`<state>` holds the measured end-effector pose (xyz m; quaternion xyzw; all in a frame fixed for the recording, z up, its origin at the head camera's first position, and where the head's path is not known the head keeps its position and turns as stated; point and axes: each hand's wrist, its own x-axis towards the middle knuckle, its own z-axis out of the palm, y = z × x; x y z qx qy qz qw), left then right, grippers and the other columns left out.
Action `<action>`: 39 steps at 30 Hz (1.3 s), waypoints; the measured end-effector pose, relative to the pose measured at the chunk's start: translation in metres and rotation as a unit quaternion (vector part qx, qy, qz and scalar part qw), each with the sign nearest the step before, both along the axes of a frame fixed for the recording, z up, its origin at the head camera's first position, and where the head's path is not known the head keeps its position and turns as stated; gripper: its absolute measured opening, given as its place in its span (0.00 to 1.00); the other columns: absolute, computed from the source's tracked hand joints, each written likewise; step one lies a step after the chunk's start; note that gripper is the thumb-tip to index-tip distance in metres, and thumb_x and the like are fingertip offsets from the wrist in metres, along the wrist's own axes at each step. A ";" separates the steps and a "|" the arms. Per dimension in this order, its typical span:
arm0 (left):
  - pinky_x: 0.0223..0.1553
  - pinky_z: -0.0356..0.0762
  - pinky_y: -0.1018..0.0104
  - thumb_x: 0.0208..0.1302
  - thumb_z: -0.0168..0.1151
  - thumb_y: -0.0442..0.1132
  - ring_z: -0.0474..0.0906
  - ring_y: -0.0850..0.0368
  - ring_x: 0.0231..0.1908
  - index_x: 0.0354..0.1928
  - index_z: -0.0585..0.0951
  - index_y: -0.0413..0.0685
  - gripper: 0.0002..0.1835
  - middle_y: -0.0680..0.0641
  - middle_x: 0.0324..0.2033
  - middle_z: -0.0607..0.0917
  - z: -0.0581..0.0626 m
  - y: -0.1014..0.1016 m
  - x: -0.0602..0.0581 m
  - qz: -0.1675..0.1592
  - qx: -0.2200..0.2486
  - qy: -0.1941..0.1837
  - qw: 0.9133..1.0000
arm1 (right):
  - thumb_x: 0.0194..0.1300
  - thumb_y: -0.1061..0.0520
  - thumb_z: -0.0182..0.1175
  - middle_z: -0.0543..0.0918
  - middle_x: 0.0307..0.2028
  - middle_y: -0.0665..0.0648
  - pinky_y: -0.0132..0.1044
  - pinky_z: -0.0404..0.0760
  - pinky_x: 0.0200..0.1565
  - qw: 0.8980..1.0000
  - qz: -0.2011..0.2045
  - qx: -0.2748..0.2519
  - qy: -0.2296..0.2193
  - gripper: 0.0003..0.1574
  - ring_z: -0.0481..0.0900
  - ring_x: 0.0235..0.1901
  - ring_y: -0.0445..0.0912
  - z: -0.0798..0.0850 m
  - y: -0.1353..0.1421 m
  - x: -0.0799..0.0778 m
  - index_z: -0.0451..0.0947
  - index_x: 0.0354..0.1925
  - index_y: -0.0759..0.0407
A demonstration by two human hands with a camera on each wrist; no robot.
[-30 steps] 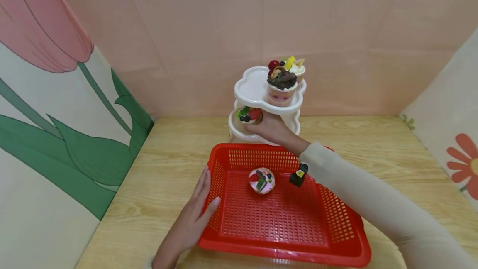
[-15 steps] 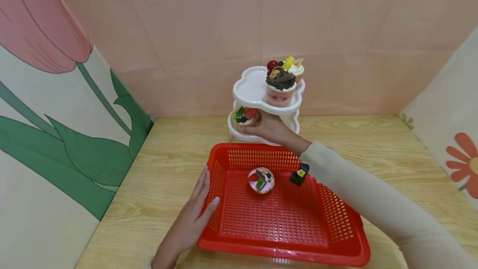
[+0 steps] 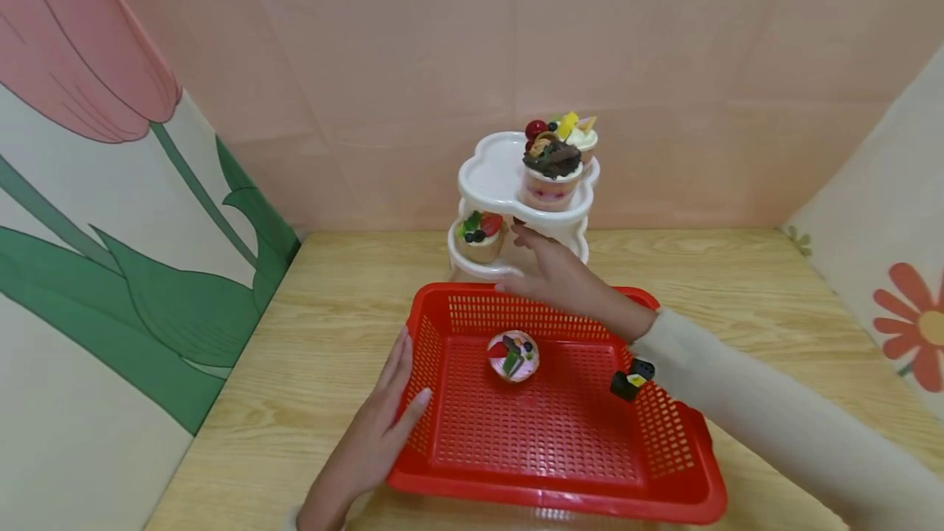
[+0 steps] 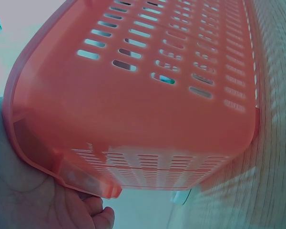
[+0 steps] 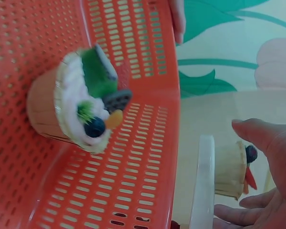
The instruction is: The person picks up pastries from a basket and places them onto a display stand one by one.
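Note:
My right hand [image 3: 564, 277] is held in front of the lower tier of a white two-tier stand [image 3: 492, 174], its fingers loose and holding nothing. Just left of the fingertips, a toy cupcake [image 3: 481, 240] with strawberry, blueberries and a green leaf sits upright on that tier. In the right wrist view, the thumb and fingers spread around this fruit cupcake [image 5: 229, 169], apart from it. My left hand [image 3: 372, 424] rests on the left rim of a red plastic basket [image 3: 560, 498], fingers straight along it. Inside the basket stands a pink-cream cupcake [image 3: 514, 356].
On the top tier stand a chocolate-topped dessert cup [image 3: 551, 174] and, behind it, a fruit-topped cup [image 3: 584, 140]. The basket's back rim lies close before the stand. Beneath is a wooden table [image 3: 324, 301], backed by a pink cloth wall [image 3: 383, 88].
My right hand has let go of the fruit cupcake and drawn back to the right, toward the basket. That cupcake now stands on the lower tier. The left hand has stayed in place.

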<state>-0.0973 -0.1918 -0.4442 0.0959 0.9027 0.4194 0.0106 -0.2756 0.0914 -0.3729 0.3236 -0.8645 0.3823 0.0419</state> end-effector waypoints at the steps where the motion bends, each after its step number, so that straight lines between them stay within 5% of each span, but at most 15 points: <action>1: 0.73 0.53 0.43 0.78 0.43 0.64 0.40 0.60 0.78 0.82 0.41 0.63 0.40 0.67 0.79 0.37 0.000 0.000 0.000 0.000 0.001 -0.001 1.000 | 0.57 0.51 0.77 0.74 0.63 0.74 0.59 0.72 0.63 1.000 0.002 0.007 0.001 0.59 0.73 0.62 0.66 0.000 0.002 0.004 0.58 0.74 0.72; 13: 0.73 0.52 0.43 0.77 0.43 0.65 0.39 0.61 0.78 0.82 0.41 0.65 0.40 0.70 0.78 0.37 0.001 0.000 0.000 0.006 0.008 -0.017 1.000 | 0.56 0.50 0.78 0.73 0.66 0.66 0.58 0.65 0.69 0.998 0.001 0.045 0.046 0.53 0.66 0.68 0.61 -0.001 0.009 0.044 0.66 0.70 0.70; 22: 0.72 0.54 0.43 0.76 0.43 0.66 0.40 0.61 0.78 0.82 0.41 0.66 0.41 0.70 0.78 0.37 0.000 -0.001 -0.002 0.004 0.010 -0.022 1.000 | 0.56 0.48 0.78 0.80 0.59 0.58 0.56 0.75 0.60 0.998 -0.016 0.023 0.063 0.43 0.74 0.59 0.55 0.002 0.011 0.059 0.74 0.65 0.61; 28: 0.72 0.54 0.43 0.77 0.43 0.65 0.40 0.61 0.78 0.82 0.41 0.65 0.40 0.69 0.79 0.37 0.000 -0.001 -0.002 0.000 0.007 -0.010 1.000 | 0.55 0.49 0.79 0.84 0.50 0.52 0.49 0.83 0.47 1.000 0.017 0.019 0.003 0.39 0.79 0.45 0.50 -0.001 0.014 0.062 0.78 0.61 0.58; 39: 0.72 0.55 0.42 0.77 0.43 0.64 0.41 0.59 0.78 0.82 0.42 0.64 0.40 0.66 0.80 0.38 0.001 0.000 -0.001 -0.002 0.009 -0.007 1.000 | 0.54 0.48 0.79 0.83 0.56 0.63 0.55 0.81 0.54 0.993 0.059 0.082 -0.058 0.44 0.81 0.51 0.57 -0.018 0.021 0.055 0.75 0.63 0.66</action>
